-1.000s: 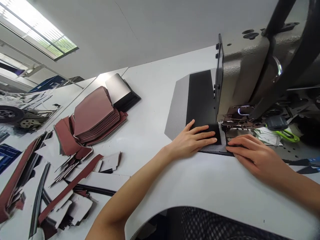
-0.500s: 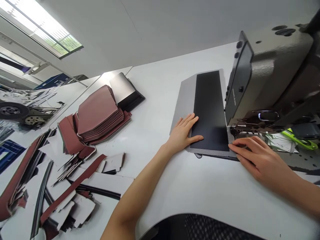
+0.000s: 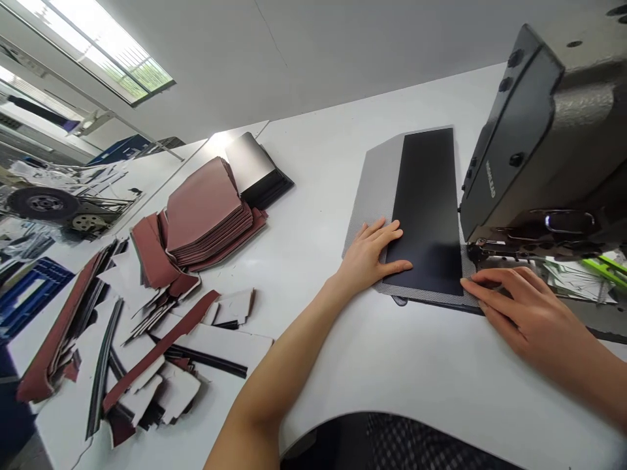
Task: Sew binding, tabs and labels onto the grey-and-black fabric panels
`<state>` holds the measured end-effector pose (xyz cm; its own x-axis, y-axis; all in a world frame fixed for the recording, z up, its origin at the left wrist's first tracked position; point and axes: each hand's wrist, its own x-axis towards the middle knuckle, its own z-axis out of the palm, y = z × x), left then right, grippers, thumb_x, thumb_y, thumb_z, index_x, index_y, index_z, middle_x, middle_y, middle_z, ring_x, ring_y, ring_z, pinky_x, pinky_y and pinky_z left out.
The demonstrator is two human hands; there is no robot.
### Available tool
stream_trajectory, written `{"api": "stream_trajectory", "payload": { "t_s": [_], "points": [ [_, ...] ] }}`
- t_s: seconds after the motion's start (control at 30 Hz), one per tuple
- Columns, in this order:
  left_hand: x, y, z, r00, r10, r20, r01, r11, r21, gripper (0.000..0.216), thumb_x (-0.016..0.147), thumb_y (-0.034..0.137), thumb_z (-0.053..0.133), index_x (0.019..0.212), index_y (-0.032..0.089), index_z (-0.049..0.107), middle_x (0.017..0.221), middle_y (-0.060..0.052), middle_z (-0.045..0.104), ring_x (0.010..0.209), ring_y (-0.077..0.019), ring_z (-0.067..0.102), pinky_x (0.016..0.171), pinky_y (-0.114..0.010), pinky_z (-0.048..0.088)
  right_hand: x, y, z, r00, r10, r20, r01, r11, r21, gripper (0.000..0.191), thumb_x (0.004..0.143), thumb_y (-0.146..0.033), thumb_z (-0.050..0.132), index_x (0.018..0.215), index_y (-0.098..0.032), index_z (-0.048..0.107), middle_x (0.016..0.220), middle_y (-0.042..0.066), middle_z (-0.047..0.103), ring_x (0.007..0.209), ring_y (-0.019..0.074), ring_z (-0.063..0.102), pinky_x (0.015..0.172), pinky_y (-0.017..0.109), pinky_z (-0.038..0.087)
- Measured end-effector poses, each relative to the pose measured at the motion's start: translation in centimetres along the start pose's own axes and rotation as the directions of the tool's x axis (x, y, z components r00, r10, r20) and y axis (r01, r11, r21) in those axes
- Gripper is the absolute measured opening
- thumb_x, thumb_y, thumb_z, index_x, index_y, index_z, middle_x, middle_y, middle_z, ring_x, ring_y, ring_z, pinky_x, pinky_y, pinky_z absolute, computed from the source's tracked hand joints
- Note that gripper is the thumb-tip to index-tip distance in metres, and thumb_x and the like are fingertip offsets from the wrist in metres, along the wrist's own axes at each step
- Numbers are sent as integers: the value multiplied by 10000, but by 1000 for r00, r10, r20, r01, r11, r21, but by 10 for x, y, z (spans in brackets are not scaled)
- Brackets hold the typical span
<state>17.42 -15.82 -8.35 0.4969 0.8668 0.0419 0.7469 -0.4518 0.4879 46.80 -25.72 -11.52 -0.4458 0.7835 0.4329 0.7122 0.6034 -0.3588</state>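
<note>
My left hand (image 3: 369, 258) lies flat with spread fingers on a grey mesh fabric panel (image 3: 372, 196), its fingertips touching the left edge of a long black panel (image 3: 427, 209) laid on top. My right hand (image 3: 514, 313) rests at the near corner of the fabric, with its fingertips close to the presser foot (image 3: 490, 248) of an industrial sewing machine (image 3: 533, 143). The fabric's far end passes beside the machine head. The needle area is hidden by the machine.
Stacks of maroon material pieces (image 3: 203, 209) and a black stack with a silver sheet (image 3: 252, 166) lie on the white table (image 3: 392, 385). Scattered offcuts (image 3: 161, 352) are at the lower left. Green-handled snips (image 3: 607, 269) lie behind the machine.
My left hand has slid left, off the black panel to its edge. The black panel now shows full length, and the view has turned, shifting the machine rightward. My right hand stays near the foot.
</note>
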Motion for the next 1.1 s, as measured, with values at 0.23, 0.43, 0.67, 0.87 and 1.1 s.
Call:
{"api": "stream_trajectory", "payload": {
  "t_s": [0.23, 0.43, 0.67, 0.87, 1.1],
  "points": [
    [-3, 6, 4, 996, -24, -84, 25, 1000, 6, 720, 790, 525, 818, 1403, 277, 534, 1526, -42, 540, 1523, -313, 351, 1284, -556, 221, -2, 0, 2, 999, -5, 36, 7, 999, -43, 397, 1008, -166, 439, 1375, -212, 582, 1207, 116, 601, 1084, 300, 553, 958, 474, 451],
    [-3, 5, 7, 993, -9, -115, 11, 1000, 13, 711, 792, 529, 817, 1397, 263, 557, 1492, -56, 568, 1511, -320, 372, 1282, -556, 220, -1, -2, 2, 999, 6, 52, -3, 998, -65, 390, 1014, -179, 422, 1366, -190, 589, 1205, 123, 601, 1086, 310, 540, 948, 481, 446],
    [-3, 0, 8, 993, 1, -114, -3, 1000, -18, 669, 801, 530, 807, 1360, 227, 600, 1531, -92, 526, 1536, -334, 318, 1273, -565, 249, 2, 5, 2, 1000, 17, -1, -17, 1000, 13, 380, 1008, -192, 460, 1362, -231, 593, 1120, 100, 587, 1021, 265, 571, 976, 447, 441],
    [-3, 3, 3, 999, -41, -23, 41, 999, -14, 710, 856, 579, 729, 1458, 280, 501, 1608, -39, 431, 1560, -298, 268, 1296, -567, 175, 0, 6, 4, 1000, -7, 11, 7, 1000, -29, 420, 1009, -193, 461, 1415, -245, 558, 1136, 104, 585, 1027, 278, 559, 930, 453, 456],
    [-4, 1, 2, 998, -43, -40, 42, 999, -30, 741, 839, 583, 743, 1466, 253, 526, 1598, -54, 443, 1560, -286, 268, 1304, -544, 153, -2, 7, 5, 998, -47, 32, 49, 994, -94, 415, 1011, -178, 460, 1419, -200, 531, 1149, 122, 568, 1054, 290, 538, 930, 457, 451]
  ]
}}
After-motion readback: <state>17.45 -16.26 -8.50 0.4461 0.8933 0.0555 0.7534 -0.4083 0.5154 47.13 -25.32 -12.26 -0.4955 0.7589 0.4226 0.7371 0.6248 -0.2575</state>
